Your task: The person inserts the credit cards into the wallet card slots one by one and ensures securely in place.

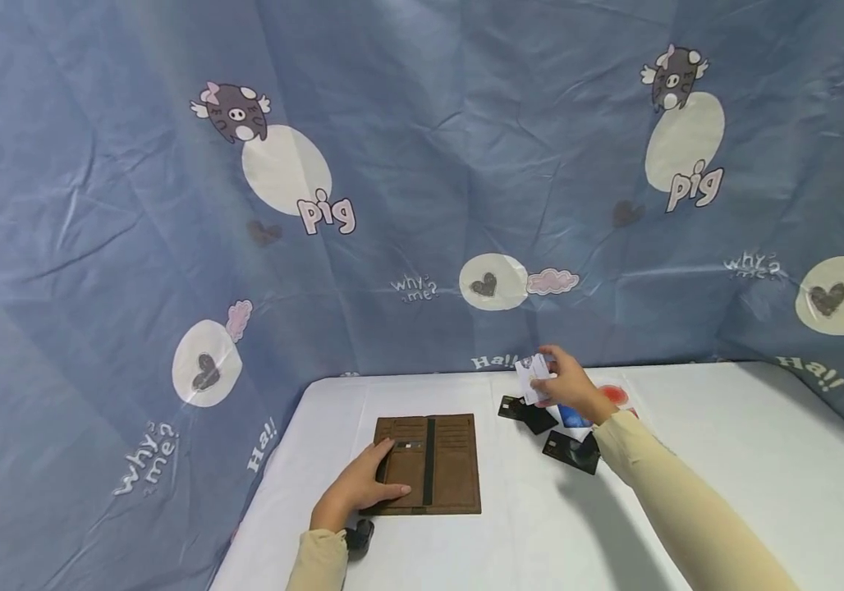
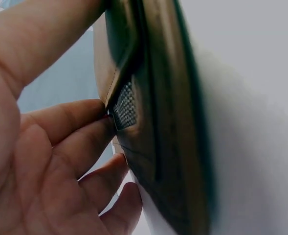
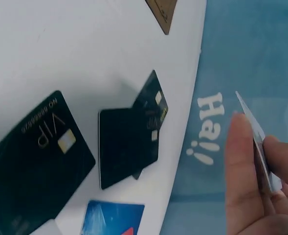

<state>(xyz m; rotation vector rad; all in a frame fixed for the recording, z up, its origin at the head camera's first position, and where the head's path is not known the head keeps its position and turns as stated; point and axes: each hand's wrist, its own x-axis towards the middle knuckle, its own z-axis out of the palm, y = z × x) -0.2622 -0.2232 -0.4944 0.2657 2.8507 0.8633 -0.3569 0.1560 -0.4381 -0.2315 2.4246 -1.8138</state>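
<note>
An open brown long wallet lies on the white table, with a dark strap down its middle and rows of slots. My left hand rests on its left panel, thumb and fingers spread. In the left wrist view the fingertips touch the wallet beside a slot showing a patterned patch. My right hand pinches a white card between thumb and fingers, above the far part of the table. From the right wrist this card appears nearly edge-on, raised over the other cards.
Below the right hand lie two overlapping black cards, a black VIP card and a blue card. A red-and-white card shows behind the right wrist. A blue printed cloth hangs along the table's back edge.
</note>
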